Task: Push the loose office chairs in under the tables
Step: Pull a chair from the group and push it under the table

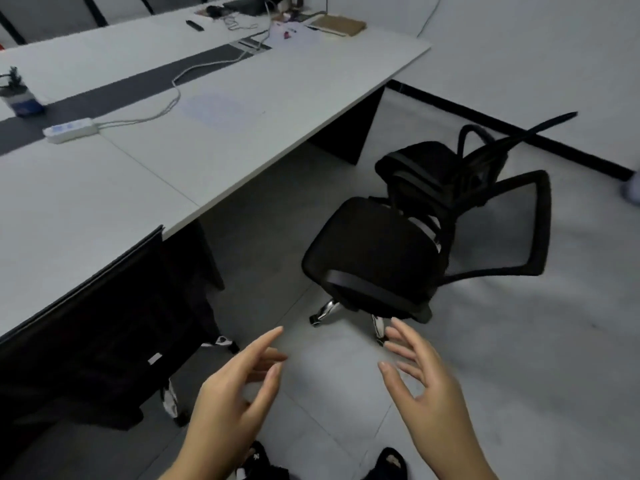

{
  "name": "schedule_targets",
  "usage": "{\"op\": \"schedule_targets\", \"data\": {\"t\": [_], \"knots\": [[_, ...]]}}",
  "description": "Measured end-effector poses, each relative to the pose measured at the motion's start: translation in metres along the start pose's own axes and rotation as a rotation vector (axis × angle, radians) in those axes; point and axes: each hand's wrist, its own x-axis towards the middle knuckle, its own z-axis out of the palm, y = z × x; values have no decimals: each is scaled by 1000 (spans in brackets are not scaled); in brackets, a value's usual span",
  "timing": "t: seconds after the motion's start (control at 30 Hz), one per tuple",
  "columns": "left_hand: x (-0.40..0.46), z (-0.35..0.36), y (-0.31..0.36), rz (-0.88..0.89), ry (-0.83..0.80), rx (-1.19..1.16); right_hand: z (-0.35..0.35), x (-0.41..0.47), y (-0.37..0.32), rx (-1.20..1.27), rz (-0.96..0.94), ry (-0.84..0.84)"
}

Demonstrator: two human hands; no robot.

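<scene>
Chairs, loose: two black office chairs stand on the tiled floor (519, 341), clear of the table edge.
Near chair (377, 258): black seat, mesh back turned away from the table, chrome base legs showing beneath; just ahead of the hands.
Far chair (426, 164): directly behind the near one and partly hidden by it, closer to the wall.
Tucked chair (114, 358): dark, under the table at lower left, castors visible.
Table (242, 109): long, pale grey top with a dark central strip.
Tabletop items: white power strip (69, 130) with cord; blue container (22, 98) holding a small plant; cables and papers at the far end, too blurred to itemise.
Left hand (232, 396): empty, fingers spread, touching nothing.
Right hand (426, 382): empty, fingers spread, just short of the near chair's seat.
Hands, relation: apart, palms facing each other.
Feet: dark shoes at the bottom edge.
</scene>
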Motion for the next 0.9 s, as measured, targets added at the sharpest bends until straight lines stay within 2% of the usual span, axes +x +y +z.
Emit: {"op": "schedule_targets", "data": {"t": [0.3,0.47,0.67,0.9], "knots": [[12,180,98,90,-235,-14,-189,-13,87,-13,68,225],[31,242,142,144,-306,-13,-250,-2,121,-1,98,328],[77,294,159,120,-289,-26,-294,48,152,-12,109,346],[174,356,186,93,-224,-88,-355,158,175,-35,91,307]]}}
